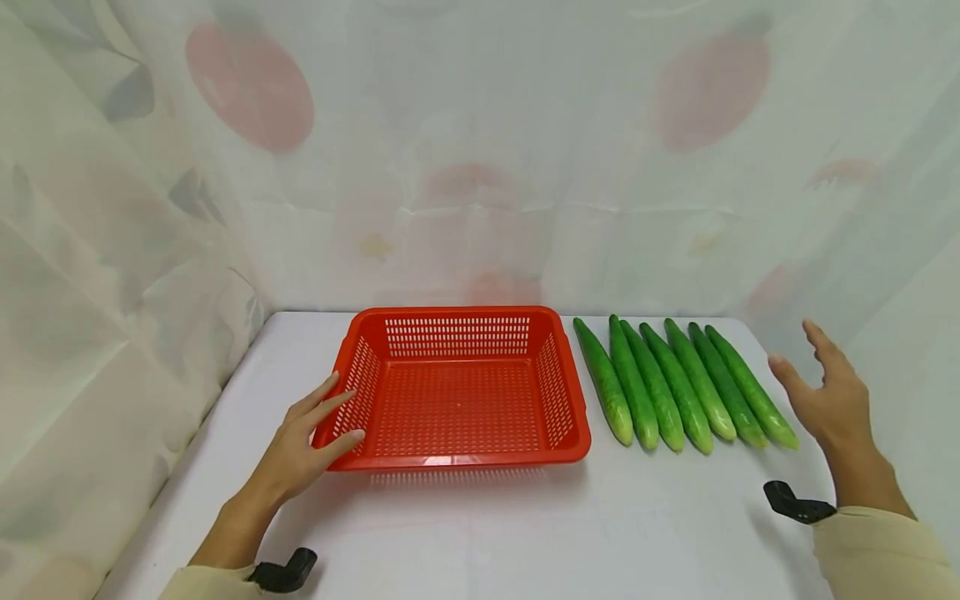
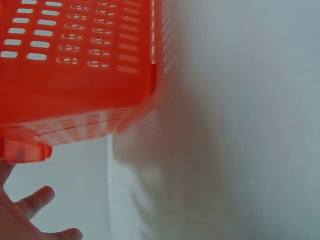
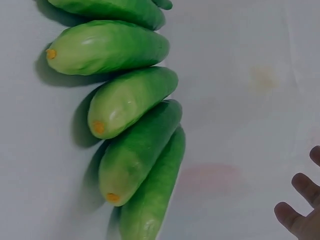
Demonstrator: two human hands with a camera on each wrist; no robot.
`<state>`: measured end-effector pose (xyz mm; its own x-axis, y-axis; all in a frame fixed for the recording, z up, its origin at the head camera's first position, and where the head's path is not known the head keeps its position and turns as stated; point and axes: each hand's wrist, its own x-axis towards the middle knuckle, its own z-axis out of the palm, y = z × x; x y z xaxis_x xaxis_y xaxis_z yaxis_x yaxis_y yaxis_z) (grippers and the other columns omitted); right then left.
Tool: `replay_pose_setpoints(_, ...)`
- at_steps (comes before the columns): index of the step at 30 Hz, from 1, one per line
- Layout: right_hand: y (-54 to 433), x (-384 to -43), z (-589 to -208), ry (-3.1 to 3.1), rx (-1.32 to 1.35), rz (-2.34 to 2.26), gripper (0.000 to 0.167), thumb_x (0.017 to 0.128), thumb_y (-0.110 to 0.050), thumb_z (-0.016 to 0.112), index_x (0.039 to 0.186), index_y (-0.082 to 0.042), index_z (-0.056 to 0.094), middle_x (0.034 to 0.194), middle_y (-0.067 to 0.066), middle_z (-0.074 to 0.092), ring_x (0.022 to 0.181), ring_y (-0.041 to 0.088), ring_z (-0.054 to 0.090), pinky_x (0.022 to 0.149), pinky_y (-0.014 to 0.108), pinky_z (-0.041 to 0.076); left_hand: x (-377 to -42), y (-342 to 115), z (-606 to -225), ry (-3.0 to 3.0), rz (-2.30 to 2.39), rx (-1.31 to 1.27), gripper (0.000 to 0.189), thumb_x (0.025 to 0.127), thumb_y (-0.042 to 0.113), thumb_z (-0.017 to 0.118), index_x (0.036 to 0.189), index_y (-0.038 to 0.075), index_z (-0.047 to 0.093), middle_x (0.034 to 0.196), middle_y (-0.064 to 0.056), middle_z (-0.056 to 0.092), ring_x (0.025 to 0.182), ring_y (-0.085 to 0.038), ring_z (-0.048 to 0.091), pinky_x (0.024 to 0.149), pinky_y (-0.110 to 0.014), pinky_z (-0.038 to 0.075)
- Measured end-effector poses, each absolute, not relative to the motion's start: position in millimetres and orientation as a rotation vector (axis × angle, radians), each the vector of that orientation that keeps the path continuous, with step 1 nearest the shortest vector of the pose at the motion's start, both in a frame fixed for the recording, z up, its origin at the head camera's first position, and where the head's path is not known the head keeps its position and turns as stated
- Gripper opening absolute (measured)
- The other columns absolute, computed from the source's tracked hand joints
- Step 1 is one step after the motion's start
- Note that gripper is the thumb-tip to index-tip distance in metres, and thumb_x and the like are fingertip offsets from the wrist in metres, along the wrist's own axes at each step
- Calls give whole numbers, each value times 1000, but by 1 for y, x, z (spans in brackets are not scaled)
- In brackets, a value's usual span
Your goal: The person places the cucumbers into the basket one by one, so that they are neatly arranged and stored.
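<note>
A red plastic basket (image 1: 457,462) with slotted walls stands on the white table, nothing in it. My left hand (image 1: 303,446) is at its left rim, fingers spread and fairly straight, the fingertips overlapping the rim in the head view. In the left wrist view the basket's wall (image 2: 75,90) fills the top left, with the left fingers (image 2: 37,200) below it. Several green cucumbers (image 1: 678,387) lie side by side to the right of the basket, pale ends toward me. My right hand (image 1: 836,400) hovers right of the row, fingers apart, holding nothing. The right wrist view shows the cucumbers' pale ends (image 3: 120,115) and my right fingertips (image 3: 305,187).
The white table (image 1: 480,533) reaches back to a whitish curtain (image 1: 480,125) printed with faded red shapes. Another stretch of the sheeting (image 1: 97,333) hangs along the left side. Black wrist straps (image 1: 285,571) sit at both cuffs.
</note>
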<state>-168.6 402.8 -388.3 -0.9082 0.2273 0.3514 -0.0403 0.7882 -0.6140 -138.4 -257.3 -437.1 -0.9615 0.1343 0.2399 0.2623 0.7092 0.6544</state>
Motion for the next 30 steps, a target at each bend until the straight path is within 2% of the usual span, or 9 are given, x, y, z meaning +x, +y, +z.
replay_pose_setpoints(8,406,-165,-406,-2573,-188,959,70,98,-33,52,156,-23,16,156,17,22,135,49,22,96,70,22,-138,-261,-447,-2670,-1160,-396,58,83,31,75,134,10,58,156,0,25,136,-37,25,90,-71,29)
replay_pose_setpoints(14,408,-167,-419,-2547,-238,1067,68,99,-36,50,156,-27,14,155,18,22,137,46,19,102,66,18,-137,-262,-450,-2645,-1177,-397,56,82,29,76,133,12,60,157,2,24,136,-37,25,90,-71,30)
replay_pose_setpoints(20,409,-167,-430,-2522,-305,1168,67,99,-39,49,156,-31,14,156,18,21,138,46,18,101,67,18,-136,-263,-454,-2591,-1234,-404,56,80,23,78,132,14,61,157,3,23,139,-32,23,91,-73,26)
replay_pose_setpoints(30,417,-169,-451,-2562,-389,1222,68,99,-43,47,156,-23,14,155,21,21,135,50,20,95,71,23,-137,-262,-460,-2523,-1294,-427,57,78,15,78,132,13,60,157,1,24,140,-28,22,93,-71,26)
